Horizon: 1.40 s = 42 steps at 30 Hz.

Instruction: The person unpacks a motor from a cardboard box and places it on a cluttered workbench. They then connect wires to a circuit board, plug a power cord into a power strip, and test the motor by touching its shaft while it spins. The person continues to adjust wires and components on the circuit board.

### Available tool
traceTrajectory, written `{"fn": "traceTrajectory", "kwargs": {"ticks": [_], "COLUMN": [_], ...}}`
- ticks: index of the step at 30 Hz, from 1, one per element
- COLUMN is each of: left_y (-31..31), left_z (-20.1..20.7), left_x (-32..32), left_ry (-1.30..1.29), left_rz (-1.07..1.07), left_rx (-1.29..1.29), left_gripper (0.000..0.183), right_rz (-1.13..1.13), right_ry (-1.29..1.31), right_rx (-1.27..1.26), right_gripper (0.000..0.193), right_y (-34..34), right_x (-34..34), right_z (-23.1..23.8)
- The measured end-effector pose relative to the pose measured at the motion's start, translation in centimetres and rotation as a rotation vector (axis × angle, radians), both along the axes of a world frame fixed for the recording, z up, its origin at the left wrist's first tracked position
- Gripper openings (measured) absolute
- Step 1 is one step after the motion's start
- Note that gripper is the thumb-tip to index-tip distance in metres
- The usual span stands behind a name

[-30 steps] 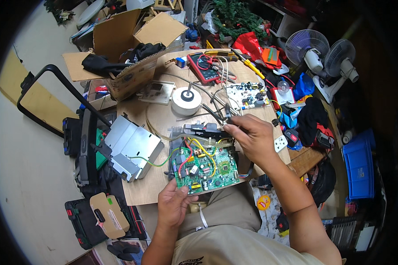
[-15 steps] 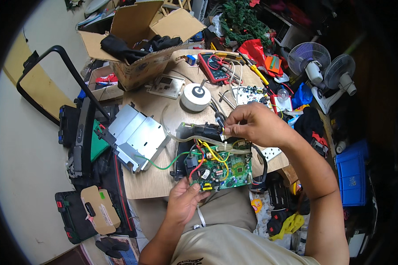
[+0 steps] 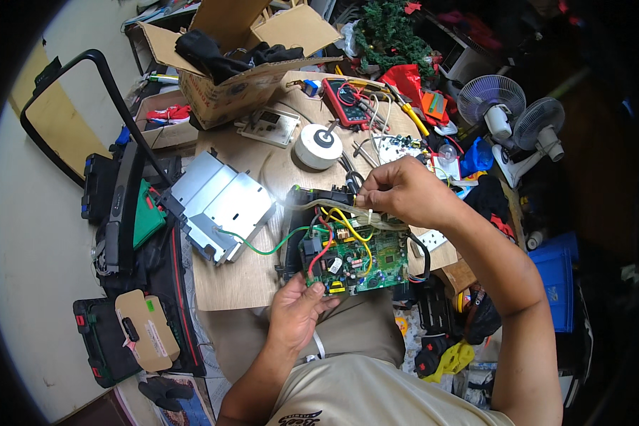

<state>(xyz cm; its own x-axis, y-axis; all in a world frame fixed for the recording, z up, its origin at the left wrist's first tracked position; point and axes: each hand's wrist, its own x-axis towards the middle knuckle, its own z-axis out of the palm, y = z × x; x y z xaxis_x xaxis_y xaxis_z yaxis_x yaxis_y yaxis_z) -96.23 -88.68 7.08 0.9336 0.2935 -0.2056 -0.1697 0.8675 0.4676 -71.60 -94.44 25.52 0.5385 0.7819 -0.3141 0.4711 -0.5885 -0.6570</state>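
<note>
Gripping the circuit board (image 3: 382,264) by its near left corner with the left hand (image 3: 298,307), at the near edge of the table (image 3: 224,290). Pinching a small part (image 3: 356,200), too hidden to identify, just beyond with the right hand (image 3: 402,192).

Gap between metal housing (image 3: 224,201) and circuit board (image 3: 385,261), green wire (image 3: 268,253) spanning it

Down and forward from the person's head peers the wide fisheye, tabletop (image 3: 224,290) close below, straight edges bowing toward its dark, rounded rim!
</note>
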Motion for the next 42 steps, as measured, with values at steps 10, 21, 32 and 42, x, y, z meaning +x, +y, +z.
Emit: {"fn": "traceTrajectory", "kwargs": {"ticks": [10, 21, 32, 42], "left_y": [0.1, 0.1, 0.0, 0.4], "left_z": [-0.1, 0.2, 0.3, 0.5], "left_x": [0.1, 0.1, 0.3, 0.3], "left_ry": [0.002, -0.008, -0.003, 0.012], "left_rz": [0.002, 0.034, 0.087, 0.061], "left_rx": [-0.025, -0.022, -0.066, -0.07], "left_gripper": [0.029, 0.03, 0.021, 0.032], "right_rz": [-0.076, -0.049, 0.081, 0.362], "right_ry": [0.181, 0.185, 0.041, -0.194], "right_rx": [-0.023, 0.001, -0.017, 0.232], "right_gripper": [0.015, 0.018, 0.021, 0.021], "right_y": [0.5, 0.9, 0.6, -0.1], "right_x": [0.0, -0.2, 0.7, 0.5], "right_z": [-0.4, -0.2, -0.6, 0.2]}}
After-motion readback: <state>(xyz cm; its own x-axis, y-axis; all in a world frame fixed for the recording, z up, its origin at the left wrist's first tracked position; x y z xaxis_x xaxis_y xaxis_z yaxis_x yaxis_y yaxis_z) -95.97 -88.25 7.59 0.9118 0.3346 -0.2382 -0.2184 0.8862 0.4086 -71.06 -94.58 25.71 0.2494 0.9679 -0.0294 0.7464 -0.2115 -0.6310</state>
